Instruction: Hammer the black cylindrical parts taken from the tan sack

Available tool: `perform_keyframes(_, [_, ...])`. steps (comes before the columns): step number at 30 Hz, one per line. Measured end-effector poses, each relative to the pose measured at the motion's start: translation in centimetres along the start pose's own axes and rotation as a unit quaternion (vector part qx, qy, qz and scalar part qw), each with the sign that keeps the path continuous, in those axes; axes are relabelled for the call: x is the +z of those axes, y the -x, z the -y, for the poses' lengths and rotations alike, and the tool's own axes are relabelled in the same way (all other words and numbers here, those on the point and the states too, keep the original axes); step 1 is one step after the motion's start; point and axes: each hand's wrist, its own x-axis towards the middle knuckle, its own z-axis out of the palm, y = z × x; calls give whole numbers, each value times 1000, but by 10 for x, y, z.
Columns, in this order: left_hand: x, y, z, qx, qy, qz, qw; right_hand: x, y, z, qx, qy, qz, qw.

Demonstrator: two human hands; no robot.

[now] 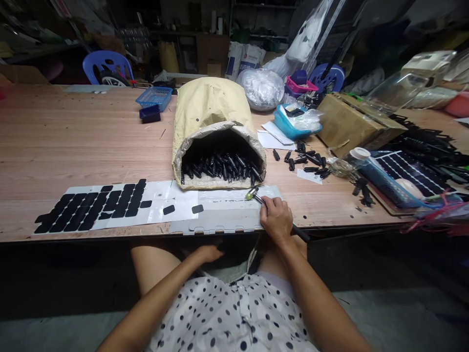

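Note:
My right hand point(276, 217) is closed round the handle of a small hammer point(258, 198) at the table's front edge. Its head, with a yellow-green face, rests on or just above a grey-white sheet point(223, 217). Below the table edge, over my lap, is my left hand point(210, 253); its fingers are lost in shadow. In front of me a yellow sack point(214, 100) lies with its mouth facing me, holding many small black parts point(223, 166). Left of the hammer, a white backing sheet point(157, 195) carries rows of black rounded stickers point(78, 210).
Loose black parts point(311, 159) lie right of the sack. Beyond them stand a turquoise basket point(293, 128) and a cardboard box point(353, 117). A blue basket point(156, 98) and a dark blue tray point(150, 114) sit left of the sack. Black pieces pile up at far right.

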Motion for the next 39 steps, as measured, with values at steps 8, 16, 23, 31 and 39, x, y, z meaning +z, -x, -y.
perform_keyframes(8, [-110, 46, -41, 214, 167, 142, 952, -1, 0, -1, 3, -13, 13, 1000])
perform_keyframes(16, [-195, -28, -28, -73, -50, -502, 861, -2, -2, 3, 6, -10, 0, 1000])
perform_keyframes(23, [-175, -10, -12, -76, -25, -511, 856, -4, -2, 6, 15, -13, 7, 1000])
perform_keyframes(31, [-102, 4, -29, 170, 133, -355, 910, -6, -3, 5, 20, -17, 22, 999])
perform_keyframes(39, [-86, -10, -46, 171, -12, -355, 919, -5, -4, 6, 27, -19, 26, 999])
